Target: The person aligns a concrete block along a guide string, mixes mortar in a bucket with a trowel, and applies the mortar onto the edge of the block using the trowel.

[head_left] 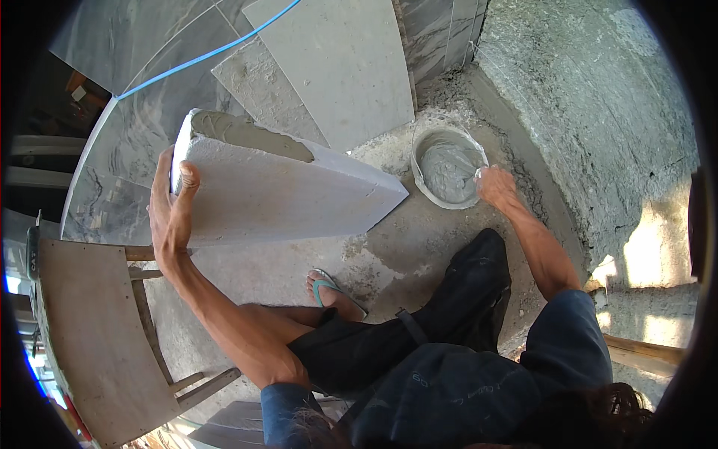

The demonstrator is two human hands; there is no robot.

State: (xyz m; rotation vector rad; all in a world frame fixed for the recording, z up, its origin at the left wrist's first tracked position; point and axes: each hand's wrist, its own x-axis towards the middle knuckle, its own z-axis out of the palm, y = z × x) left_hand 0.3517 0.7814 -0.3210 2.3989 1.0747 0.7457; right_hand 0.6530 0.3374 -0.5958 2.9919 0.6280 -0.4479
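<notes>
A large pale block (277, 196), looking like lightweight concrete, stands on the floor at centre left. Wet grey mortar (250, 136) is spread along its upper edge. My left hand (173, 206) clasps the block's left end, thumb on the near face and fingers round the side. To the right sits a round bucket (416, 173) holding wet grey mortar (446, 168). At the bucket's right rim, my right hand (496, 187) is closed round the handle of a tool (479, 173). The tool's far end reaches into the mortar, so its kind is hidden.
Grey boards (340, 67) lean against marbled tiles (123, 142) at the back. A blue hose (206, 56) crosses them. Rough cement wall (576, 112) rises on the right. At the left is a wooden chair (101, 322). My sandalled foot (329, 290) is near the block.
</notes>
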